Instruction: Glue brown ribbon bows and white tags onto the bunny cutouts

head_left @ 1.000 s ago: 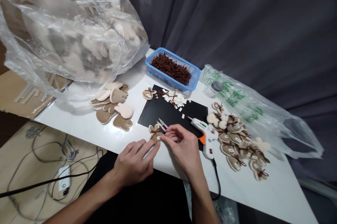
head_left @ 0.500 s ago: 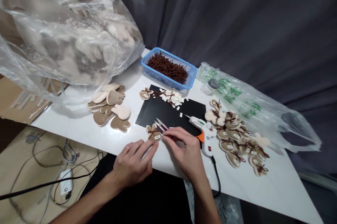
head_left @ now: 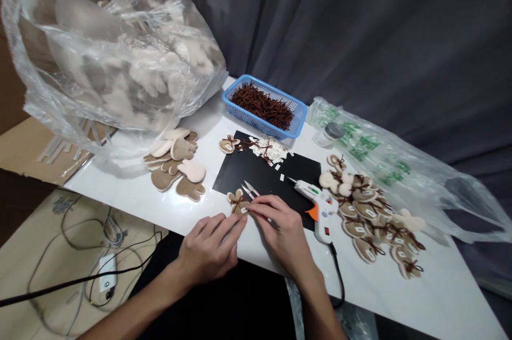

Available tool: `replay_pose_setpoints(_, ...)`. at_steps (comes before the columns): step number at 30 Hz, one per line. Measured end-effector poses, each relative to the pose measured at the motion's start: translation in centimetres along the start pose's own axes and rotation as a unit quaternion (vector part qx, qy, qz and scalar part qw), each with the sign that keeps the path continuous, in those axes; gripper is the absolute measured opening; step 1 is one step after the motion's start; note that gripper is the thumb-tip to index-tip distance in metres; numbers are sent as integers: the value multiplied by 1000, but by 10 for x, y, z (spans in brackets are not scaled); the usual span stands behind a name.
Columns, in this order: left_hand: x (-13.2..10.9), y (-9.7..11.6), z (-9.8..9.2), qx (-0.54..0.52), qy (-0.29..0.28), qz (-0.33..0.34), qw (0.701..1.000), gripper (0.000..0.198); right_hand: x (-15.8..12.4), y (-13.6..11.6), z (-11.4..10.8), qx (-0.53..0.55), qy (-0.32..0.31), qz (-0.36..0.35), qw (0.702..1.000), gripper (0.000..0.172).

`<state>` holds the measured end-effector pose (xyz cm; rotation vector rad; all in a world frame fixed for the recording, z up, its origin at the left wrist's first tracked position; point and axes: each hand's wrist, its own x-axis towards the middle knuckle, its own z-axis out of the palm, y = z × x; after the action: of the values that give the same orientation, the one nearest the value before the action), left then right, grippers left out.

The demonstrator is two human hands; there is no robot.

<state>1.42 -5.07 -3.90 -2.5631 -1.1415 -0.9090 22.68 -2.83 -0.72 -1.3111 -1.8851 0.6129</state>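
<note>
A small brown and cream plush rabbit piece point(head_left: 237, 202) with a dark brown bow and a white label lies at the front edge of the table. My left hand point(head_left: 212, 247) is closed on its lower edge, fingertips beside the label. From the right, my right hand point(head_left: 282, 228) pinches its edge by the label, fingertips partly covering it. Thread snips point(head_left: 250, 189) with pink on them lie just behind, blades pointing away to the left. A black mat point(head_left: 232, 172) is under them, with a heap of white labels point(head_left: 276, 151) and loose brown bows point(head_left: 266, 157) at its back.
Right of my hands rests a white glue gun point(head_left: 320, 204) with a black cord. Finished rabbits point(head_left: 366, 209) are piled beyond it, plain ones point(head_left: 176, 161) at left. Behind stand a blue basket point(head_left: 298, 129) of brown bows, a jar point(head_left: 328, 135) and a big plastic bag point(head_left: 132, 63).
The whole view has shifted slightly, so things sit further right. My right fingertips have moved over the label's edge. My left hand keeps its place on the rabbit piece.
</note>
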Motion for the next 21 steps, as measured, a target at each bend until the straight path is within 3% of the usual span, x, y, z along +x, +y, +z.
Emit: replay_pose_setpoints(21, 1, -1, 1, -3, -1, 1, 1000, 44, 0, -5, 15, -44, 49, 39, 997, 18)
